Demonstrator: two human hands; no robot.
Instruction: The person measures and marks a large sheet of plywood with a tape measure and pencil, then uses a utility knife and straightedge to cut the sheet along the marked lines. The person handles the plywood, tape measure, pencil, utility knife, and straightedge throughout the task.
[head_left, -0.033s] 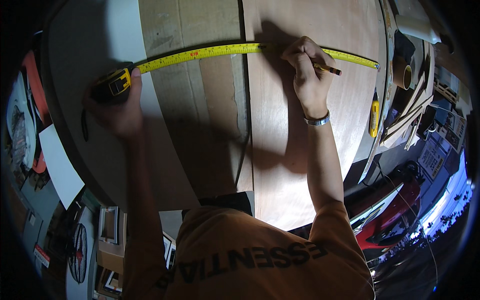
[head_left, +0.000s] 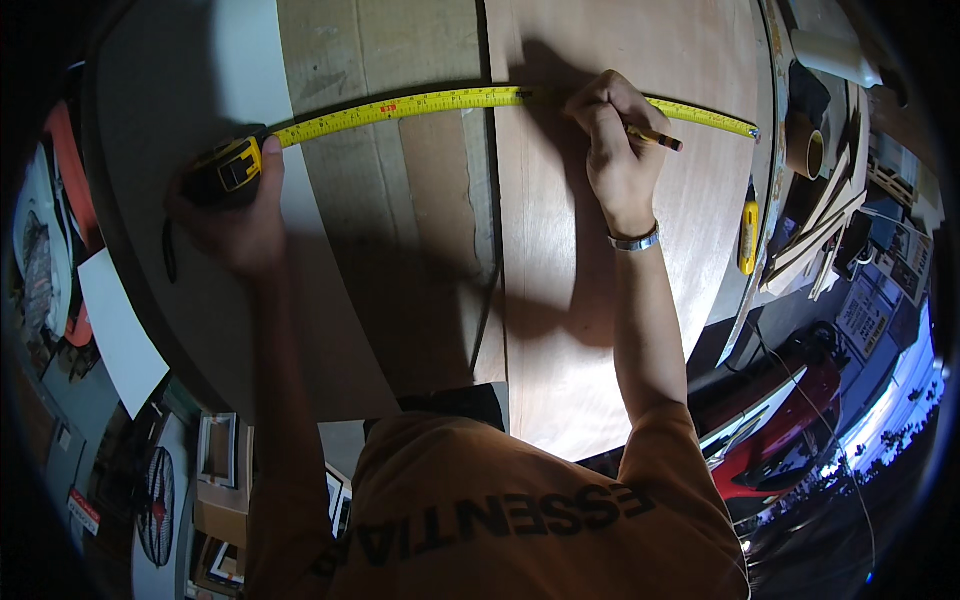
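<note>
My left hand (head_left: 240, 215) grips the yellow and black case of a tape measure (head_left: 228, 168) on the grey table top. Its yellow blade (head_left: 420, 103) runs right across a cardboard sheet (head_left: 400, 250) and a plywood sheet (head_left: 580, 300), with its end hooked at the plywood's right edge. My right hand (head_left: 615, 140) rests on the plywood at the blade and holds a pencil (head_left: 658, 139). The hand covers the pencil's tip and part of the blade. A metal band sits on my right wrist.
A yellow utility knife (head_left: 748, 235) lies near the plywood's right edge. Past that edge are a roll of tape (head_left: 805, 150) and wooden strips (head_left: 815, 235). The round grey table (head_left: 180, 80) curves away on the left, with white paper (head_left: 115, 330) below it.
</note>
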